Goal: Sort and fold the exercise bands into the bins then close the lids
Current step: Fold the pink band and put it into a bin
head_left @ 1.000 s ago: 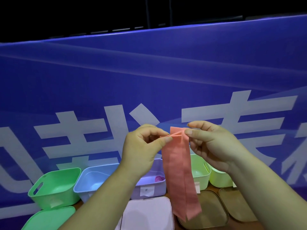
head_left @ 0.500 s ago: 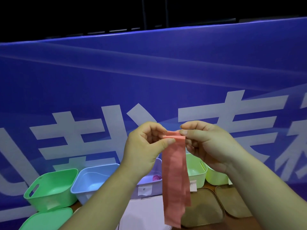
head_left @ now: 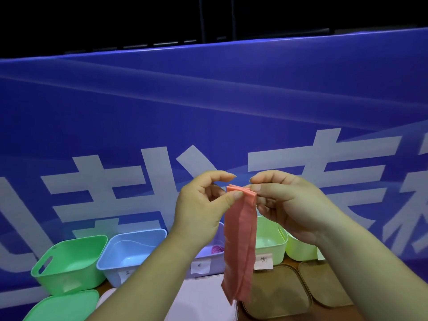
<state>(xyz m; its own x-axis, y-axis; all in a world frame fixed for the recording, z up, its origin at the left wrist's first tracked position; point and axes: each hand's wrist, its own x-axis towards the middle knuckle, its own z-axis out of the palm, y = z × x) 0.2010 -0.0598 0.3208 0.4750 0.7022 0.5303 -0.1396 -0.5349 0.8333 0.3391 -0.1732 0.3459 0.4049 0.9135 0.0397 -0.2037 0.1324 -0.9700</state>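
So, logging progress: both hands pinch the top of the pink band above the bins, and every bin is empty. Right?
Not quite. The head view shows something pink already inside the lilac bin. The rest holds: left hand and right hand pinch the pink band at its top.

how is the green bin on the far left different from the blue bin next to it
The green bin is tipped, its opening leaning toward the camera; the blue bin sits more level. The green bin shows a handle slot in its left wall; no slot shows on the blue bin. The blue bin has a paper label on its front, partly hidden by the left arm; the green bin shows no such label. Both are open, lidless and look empty.
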